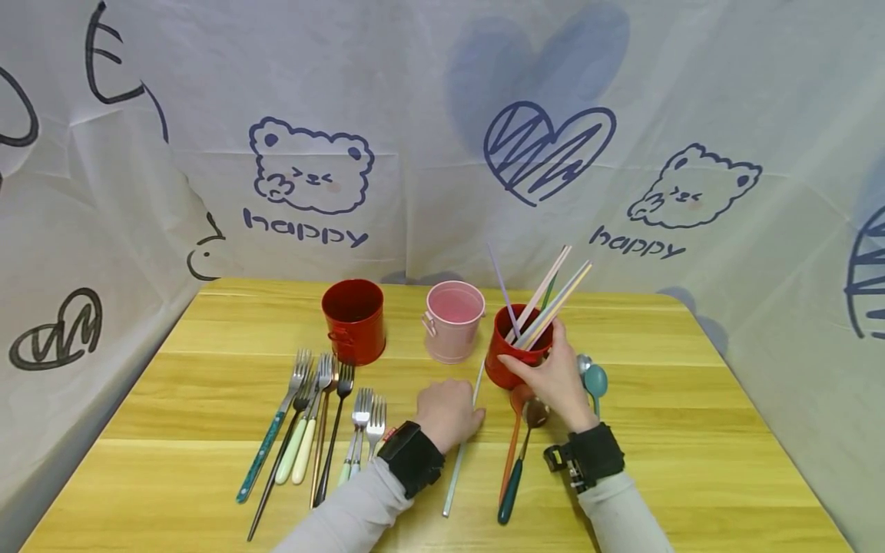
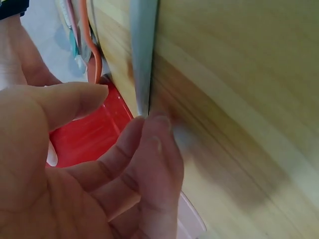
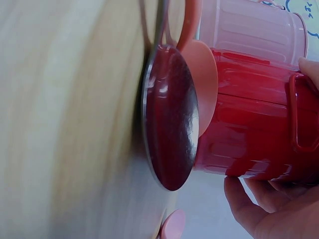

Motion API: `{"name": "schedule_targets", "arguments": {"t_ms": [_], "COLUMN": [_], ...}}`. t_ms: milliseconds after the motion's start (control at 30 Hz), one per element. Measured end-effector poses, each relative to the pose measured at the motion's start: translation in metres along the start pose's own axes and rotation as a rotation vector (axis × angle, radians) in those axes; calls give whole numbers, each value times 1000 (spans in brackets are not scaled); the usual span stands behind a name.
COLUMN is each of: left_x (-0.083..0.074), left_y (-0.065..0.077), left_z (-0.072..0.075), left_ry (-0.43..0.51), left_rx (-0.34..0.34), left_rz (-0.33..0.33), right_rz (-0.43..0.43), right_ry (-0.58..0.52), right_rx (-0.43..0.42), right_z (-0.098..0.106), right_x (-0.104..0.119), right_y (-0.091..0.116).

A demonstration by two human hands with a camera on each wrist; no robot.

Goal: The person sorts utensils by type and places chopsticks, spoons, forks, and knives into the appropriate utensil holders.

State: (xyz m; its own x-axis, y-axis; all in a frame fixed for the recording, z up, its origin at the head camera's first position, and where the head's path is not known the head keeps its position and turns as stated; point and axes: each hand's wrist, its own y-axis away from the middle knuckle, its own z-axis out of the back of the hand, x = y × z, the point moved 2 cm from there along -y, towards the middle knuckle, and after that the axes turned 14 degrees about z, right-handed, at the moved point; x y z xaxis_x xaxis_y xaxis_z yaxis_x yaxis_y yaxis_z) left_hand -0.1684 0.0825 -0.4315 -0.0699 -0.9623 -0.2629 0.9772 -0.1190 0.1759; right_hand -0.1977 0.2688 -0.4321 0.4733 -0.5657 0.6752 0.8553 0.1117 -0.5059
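My right hand (image 1: pixel 556 380) grips a red bucket (image 1: pixel 499 372) near its rim, thumb on the near side and fingers round the far side. Several pastel chopsticks (image 1: pixel 555 306) lean out of that bucket. A pale grey-green chopstick (image 1: pixel 453 480) lies on the table, pointing toward the bucket. Over it is my left hand (image 1: pixel 448 415), fingertips touching or very close to the chopstick (image 2: pixel 143 55); the thumb stays apart from it in the left wrist view. The right wrist view has a metal spoon (image 3: pixel 172 119) and an orange spoon (image 3: pixel 203 82) beside the red bucket.
A pink bucket (image 1: pixel 452 342) and another red bucket (image 1: pixel 359 330) stand along the back. Several forks (image 1: pixel 276 422) lie at the left. A teal spoon (image 1: pixel 595 381) lies right of my right hand. A cloth backdrop (image 1: pixel 429 138) rises behind the wooden table (image 1: pixel 691 461).
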Motion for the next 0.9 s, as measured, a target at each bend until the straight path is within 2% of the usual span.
{"name": "schedule_targets", "arguments": {"t_ms": [200,433,900], "left_x": [-1,-1,-2], "left_y": [2,3,-1], "left_z": [-3,-4,-10], "left_ry": [-26,-40,-85], "left_rx": [10,-13,45], "left_rz": [3,0,22], "right_rz": [-1,-1,8], "right_ry": [1,-5,8], "right_rx": [0,-1,-18], "right_z": [0,0,-1], "right_x": [0,-1,1], "right_y": [0,0,0]}}
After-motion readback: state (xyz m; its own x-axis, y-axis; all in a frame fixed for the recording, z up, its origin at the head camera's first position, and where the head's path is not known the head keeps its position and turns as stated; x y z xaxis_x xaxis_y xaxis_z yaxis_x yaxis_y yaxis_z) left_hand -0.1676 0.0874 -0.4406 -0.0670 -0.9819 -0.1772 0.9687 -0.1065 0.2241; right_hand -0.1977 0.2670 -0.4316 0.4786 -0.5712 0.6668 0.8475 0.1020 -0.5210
